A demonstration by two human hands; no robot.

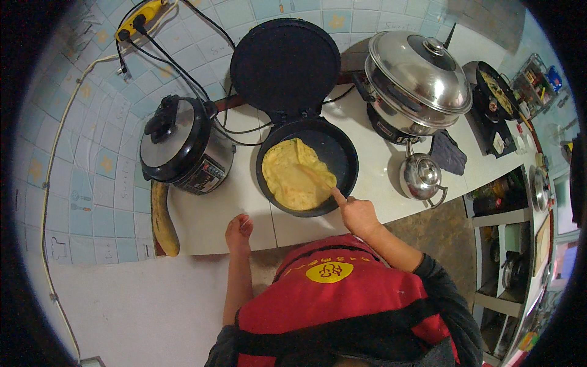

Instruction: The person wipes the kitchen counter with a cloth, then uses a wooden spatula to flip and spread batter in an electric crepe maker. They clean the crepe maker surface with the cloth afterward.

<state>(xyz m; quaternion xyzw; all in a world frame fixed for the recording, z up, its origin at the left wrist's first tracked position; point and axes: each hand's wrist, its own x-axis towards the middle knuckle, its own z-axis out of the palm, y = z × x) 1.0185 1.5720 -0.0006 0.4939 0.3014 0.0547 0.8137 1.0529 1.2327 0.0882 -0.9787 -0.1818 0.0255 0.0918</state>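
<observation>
A yellow flatbread or egg pancake (293,183), partly folded at its right and top edges, lies in the round black lower pan (337,142) of an electric griddle. The griddle's black lid (284,69) stands raised behind it. My right hand (361,218) is over the pan's front right rim, with the index finger stretched to the pancake's right edge. A tan strip runs from that fingertip across the pancake; whether it is a thin utensil or a fold is unclear. My left hand (239,231) hovers by the counter's front edge, fingers curled, with nothing clearly held.
An electric pressure cooker (188,147) and a long squash (165,220) are on the left. To the right stand a lidded steel steamer (417,82), a steel kettle (419,176), a dark cloth (448,152) and a frying pan with food (497,91). Cords run from a yellow power strip (142,18).
</observation>
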